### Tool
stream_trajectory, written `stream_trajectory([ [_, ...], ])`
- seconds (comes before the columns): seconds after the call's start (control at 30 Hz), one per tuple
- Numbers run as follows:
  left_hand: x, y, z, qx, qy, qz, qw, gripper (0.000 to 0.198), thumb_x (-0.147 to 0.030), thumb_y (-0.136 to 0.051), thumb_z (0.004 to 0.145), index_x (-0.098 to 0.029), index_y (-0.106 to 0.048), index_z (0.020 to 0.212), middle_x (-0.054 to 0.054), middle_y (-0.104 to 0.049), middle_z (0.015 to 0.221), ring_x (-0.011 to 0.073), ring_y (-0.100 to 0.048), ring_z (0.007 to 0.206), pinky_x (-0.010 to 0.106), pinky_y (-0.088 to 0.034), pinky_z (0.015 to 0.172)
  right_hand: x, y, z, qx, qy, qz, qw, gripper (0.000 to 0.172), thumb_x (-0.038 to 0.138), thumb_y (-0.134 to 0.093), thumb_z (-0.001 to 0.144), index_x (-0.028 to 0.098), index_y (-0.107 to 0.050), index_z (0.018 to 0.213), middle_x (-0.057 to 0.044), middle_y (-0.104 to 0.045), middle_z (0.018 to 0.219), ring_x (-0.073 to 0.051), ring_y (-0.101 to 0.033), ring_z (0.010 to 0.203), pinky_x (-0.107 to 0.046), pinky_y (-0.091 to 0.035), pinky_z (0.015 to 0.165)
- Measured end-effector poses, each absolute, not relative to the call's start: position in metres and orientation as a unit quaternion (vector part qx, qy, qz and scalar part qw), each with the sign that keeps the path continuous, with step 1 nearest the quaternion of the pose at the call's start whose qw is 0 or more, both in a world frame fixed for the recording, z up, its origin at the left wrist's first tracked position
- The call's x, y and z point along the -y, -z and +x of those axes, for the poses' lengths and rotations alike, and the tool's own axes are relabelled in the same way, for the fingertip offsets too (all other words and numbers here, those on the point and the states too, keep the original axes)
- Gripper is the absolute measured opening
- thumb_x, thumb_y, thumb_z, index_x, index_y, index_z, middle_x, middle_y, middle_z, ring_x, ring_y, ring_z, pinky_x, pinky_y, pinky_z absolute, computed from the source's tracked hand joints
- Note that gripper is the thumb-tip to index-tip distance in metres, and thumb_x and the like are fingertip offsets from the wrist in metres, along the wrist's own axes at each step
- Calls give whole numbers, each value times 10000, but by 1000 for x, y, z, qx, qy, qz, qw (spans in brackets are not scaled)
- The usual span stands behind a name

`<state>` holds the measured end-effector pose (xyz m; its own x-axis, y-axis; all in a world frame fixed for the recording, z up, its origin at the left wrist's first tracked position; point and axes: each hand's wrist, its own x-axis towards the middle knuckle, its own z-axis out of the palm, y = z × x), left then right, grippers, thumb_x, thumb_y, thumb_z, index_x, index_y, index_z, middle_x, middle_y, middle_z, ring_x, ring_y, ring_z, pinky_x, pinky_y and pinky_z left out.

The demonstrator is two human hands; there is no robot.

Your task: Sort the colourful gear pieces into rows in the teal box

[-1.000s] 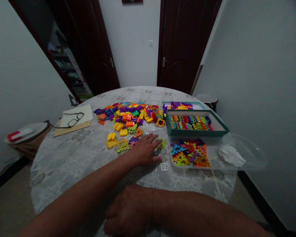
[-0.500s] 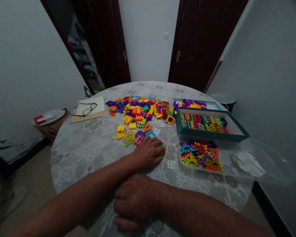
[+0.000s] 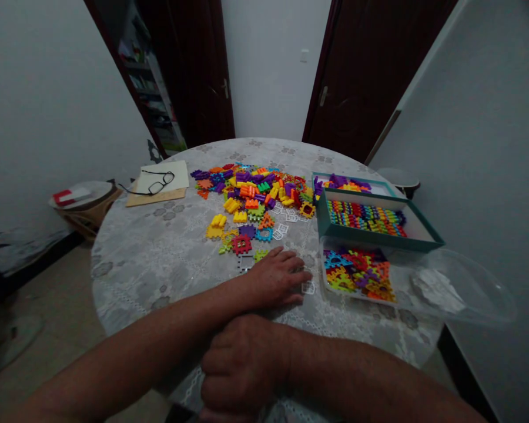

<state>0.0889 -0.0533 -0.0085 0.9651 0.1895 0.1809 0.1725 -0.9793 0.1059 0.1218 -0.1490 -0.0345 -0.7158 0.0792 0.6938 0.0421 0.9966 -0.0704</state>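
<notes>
My left hand lies on the table with its fingers stretched out toward the right. Its fingertips reach a small white window-frame piece. Just behind the hand are a green gear-edged tile and a grey square frame tile, both partly covered. Beyond them lie a red frame tile, a purple tile and a blue tile. My right hand is curled closed at the near edge, in front of the left wrist. Whatever its fingers may hold is hidden.
A heap of colourful plastic blocks spreads over the table's middle. On the right stand a green box of sorted pieces and a clear tub of tiles. Glasses rest on papers at the left.
My left hand has moved right and off the green tile, which now shows behind it with the grey tile. The fingers are straighter. My right hand stays curled, slightly lower in view.
</notes>
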Motion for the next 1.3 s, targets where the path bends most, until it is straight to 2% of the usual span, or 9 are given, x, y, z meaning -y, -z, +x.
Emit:
stream_trajectory([
  [0.13, 58, 21, 109, -32, -127, 991, 37, 275, -457, -706, 1077, -274, -755, 1277, 89, -750, 1354, 313, -650, 1308, 529, -439, 1201, 154, 34, 124, 890, 10, -56, 452, 443, 453, -687, 922, 284, -414, 618, 75, -421, 562, -127, -421, 463, -303, -262, 421],
  [0.27, 54, 30, 113, -12, -142, 990, 10, 138, -302, -670, 1097, -249, -787, 1149, 74, -796, 1251, 270, -692, 1215, 504, -443, 1190, 153, 32, 127, 887, 12, -62, 457, 426, 436, -658, 940, 276, -436, 614, 69, -417, 572, -125, -404, 474, -305, -249, 429],
  [0.63, 6, 22, 64, -125, -123, 984, -33, 148, -197, -647, 1061, -205, -787, 1109, 125, -794, 1227, 300, -688, 1229, 535, -500, 1154, 153, 22, 140, 902, -6, -94, 420, 388, 400, -596, 1014, 261, -511, 662, 50, -469, 631, -145, -412, 531, -334, -279, 478],
  [0.8, -22, 7, 17, -238, -219, 946, 23, 169, -196, -615, 1068, -216, -779, 1100, 121, -783, 1288, 287, -697, 1223, 488, -556, 1098, 133, 17, 167, 899, -1, -243, 365, 333, 314, -562, 1054, 251, -552, 727, 19, -569, 701, -159, -496, 602, -340, -358, 546],
  [0.9, -29, -8, -10, -295, -250, 920, 65, 164, -250, -607, 1091, -222, -746, 1174, 121, -779, 1270, 287, -698, 1227, 478, -555, 1107, 114, 13, 186, 849, -5, -403, 341, 210, 255, -558, 1073, 228, -653, 888, -46, -685, 865, -200, -618, 773, -341, -483, 666],
  [0.97, -28, -16, -24, -316, -237, 915, 84, 181, -303, -621, 1096, -220, -731, 1213, 120, -783, 1247, 292, -709, 1197, 478, -566, 1083, 103, 14, 196, 807, -11, -491, 328, 125, 219, -576, 1067, 206, -700, 1063, -107, -734, 1059, -248, -668, 959, -376, -558, 812],
  [1.0, -26, -19, -29, -327, -220, 914, 95, 195, -321, -627, 1096, -223, -727, 1232, 117, -785, 1243, 294, -713, 1188, 479, -569, 1072, 98, 15, 200, 790, -12, -519, 325, 148, 202, -586, 1060, 198, -707, 1145, -133, -736, 1151, -275, -669, 1048, -408, -575, 890],
  [1.17, -6, -24, -43, -332, -115, 926, 138, 325, -272, -727, 1016, -252, -706, 1339, 108, -760, 1313, 294, -691, 1248, 454, -547, 1093, 86, 29, 206, 781, -3, -538, 316, 391, 205, -631, 1039, 176, -664, 1427, -192, -668, 1451, -360, -571, 1359, -575, -506, 1169],
  [1.3, 6, -22, -45, -331, -73, 929, 151, 430, -341, -862, 921, -289, -699, 1315, 87, -710, 1334, 293, -656, 1248, 419, -543, 1054, 83, 37, 202, 792, -7, -544, 277, 459, 267, -673, 1037, 193, -643, 1489, -191, -640, 1526, -401, -467, 1505, -637, -432, 1227],
])
